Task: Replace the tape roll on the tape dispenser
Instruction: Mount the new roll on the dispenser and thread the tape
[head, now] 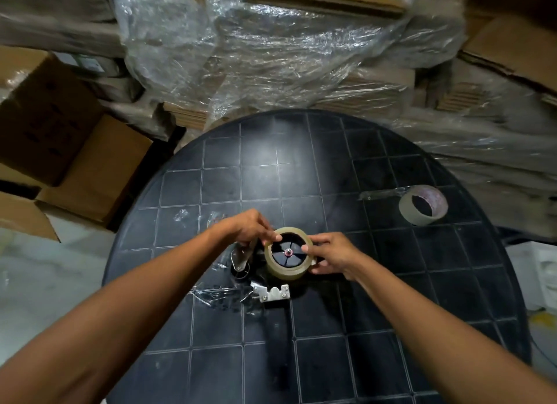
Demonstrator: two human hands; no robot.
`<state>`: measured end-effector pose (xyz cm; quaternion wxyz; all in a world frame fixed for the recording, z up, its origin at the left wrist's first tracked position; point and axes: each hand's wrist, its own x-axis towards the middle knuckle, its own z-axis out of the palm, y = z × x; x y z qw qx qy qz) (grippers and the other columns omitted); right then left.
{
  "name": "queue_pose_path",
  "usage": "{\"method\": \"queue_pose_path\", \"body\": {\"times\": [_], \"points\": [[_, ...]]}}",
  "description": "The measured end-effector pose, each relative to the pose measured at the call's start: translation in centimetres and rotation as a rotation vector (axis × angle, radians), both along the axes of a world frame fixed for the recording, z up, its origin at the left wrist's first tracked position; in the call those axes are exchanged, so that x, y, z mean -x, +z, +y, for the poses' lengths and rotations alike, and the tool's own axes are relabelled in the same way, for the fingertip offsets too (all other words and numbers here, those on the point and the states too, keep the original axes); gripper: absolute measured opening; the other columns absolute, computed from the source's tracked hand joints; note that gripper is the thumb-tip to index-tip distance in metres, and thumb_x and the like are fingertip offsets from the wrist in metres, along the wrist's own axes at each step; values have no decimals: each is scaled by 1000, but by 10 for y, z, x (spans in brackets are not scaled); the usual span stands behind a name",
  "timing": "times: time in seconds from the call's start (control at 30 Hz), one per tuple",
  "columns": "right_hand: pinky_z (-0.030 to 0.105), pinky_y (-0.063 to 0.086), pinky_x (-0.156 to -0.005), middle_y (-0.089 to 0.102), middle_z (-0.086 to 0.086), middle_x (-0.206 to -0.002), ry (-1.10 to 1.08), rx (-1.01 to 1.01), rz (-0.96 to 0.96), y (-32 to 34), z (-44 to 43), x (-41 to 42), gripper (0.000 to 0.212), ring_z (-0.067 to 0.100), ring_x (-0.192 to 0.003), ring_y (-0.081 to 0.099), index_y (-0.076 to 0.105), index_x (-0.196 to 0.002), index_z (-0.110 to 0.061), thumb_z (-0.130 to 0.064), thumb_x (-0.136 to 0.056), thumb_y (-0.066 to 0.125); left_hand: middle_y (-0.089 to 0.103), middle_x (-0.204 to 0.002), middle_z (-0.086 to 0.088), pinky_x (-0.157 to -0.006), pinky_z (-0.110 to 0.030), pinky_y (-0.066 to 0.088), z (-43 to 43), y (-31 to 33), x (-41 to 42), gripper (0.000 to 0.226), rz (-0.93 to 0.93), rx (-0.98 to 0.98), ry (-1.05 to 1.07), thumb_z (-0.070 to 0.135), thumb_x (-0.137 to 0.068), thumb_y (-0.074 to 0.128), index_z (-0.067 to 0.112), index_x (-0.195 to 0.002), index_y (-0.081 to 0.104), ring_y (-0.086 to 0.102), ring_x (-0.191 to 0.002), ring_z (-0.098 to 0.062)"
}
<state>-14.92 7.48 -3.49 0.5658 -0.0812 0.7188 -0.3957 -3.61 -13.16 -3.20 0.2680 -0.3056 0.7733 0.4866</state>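
Round black gridded table point(376, 358); plastic-wrapped cardboard stacks point(271, 57) behind

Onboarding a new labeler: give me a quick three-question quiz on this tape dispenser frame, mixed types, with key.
1. True or false: the tape roll between the hands sits around the dispenser's black hub.
2. Which lies far right on the table? A) scissors B) a second, thinner tape roll C) a knife
3. Fill in: the left hand and right hand both touch the ____.

Key: 1 true; 2 B; 3 tape roll.
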Motion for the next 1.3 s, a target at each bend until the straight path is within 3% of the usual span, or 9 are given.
{"method": "queue_pose_path", "body": {"times": [0.27,0.57,0.63,0.73,0.8,0.9,1.03,1.13,1.3], "points": [[35,61,-73,73,7,-108,-24,28,-38,0,13,-6,35,26,-88,74,67,-124,-23,-25,-90,71,72,-106,-21,-80,-43,48,-1,-1,-23,50,38,-195,95,56,-62,81,17,-94,78,60,-87,-30],[38,61,-77,70,8,-113,21,-21,-79,-5,12,2,37,23,-93,68,65,-128,-23,-23,-91,69,74,-105,-12,-52,-13,45,-1,0,-26,29,62,-183,125,25,-83,73,8,-106,74,60,-62,-3],[38,57,-80,69,10,-117,91,-73,41,4,8,6,46,23,-93,66,61,-132,-21,-25,-87,73,72,-95,-9,-58,-16,47,6,8,-28,36,89,-136,158,24,-82,75,9,-114,70,61,-70,-10],[30,48,-85,65,14,-124,153,-102,523,23,-1,-1,58,25,-105,65,59,-133,-14,-29,-81,79,62,-100,-1,-78,-24,52,20,17,-44,47,282,-16,431,30,-82,75,13,-124,61,62,-91,-16],[33,48,-94,61,9,-126,271,-21,819,37,-5,-17,55,25,-114,61,62,-130,-18,-37,-80,77,67,-101,-3,-86,-27,52,26,20,-70,30,473,136,687,26,-86,70,10,-111,67,64,-94,-15],[36,42,-105,54,4,-134,546,183,948,56,-11,-50,63,23,-123,51,58,-135,-21,-41,-78,75,71,-92,-2,-83,-25,51,38,15,-129,10,577,317,858,7,-87,63,11,-93,70,65,-85,-11],[47,26,-120,34,6,-157,929,289,1064,52,-25,-91,87,27,-146,29,41,-148,-23,-49,-72,76,69,-100,0,-73,-23,52,64,-9,-191,38,507,224,679,-6,-77,55,17,-105,68,59,-76,-1],[50,8,-124,14,7,-165,1179,286,1198,37,-37,-110,105,26,-154,6,23,-154,-24,-53,-69,77,62,-118,-3,-85,-18,48,78,-28,-203,53,520,217,488,9,-70,55,15,-123,60,59,-88,-4],[53,4,-123,7,9,-166,1288,171,1229,26,-54,-119,115,26,-154,-2,11,-156,-22,-53,-69,78,55,-119,0,-82,-21,50,108,-47,-197,73,472,276,435,25,-67,77,10,-133,50,56,-72,-8]]}}
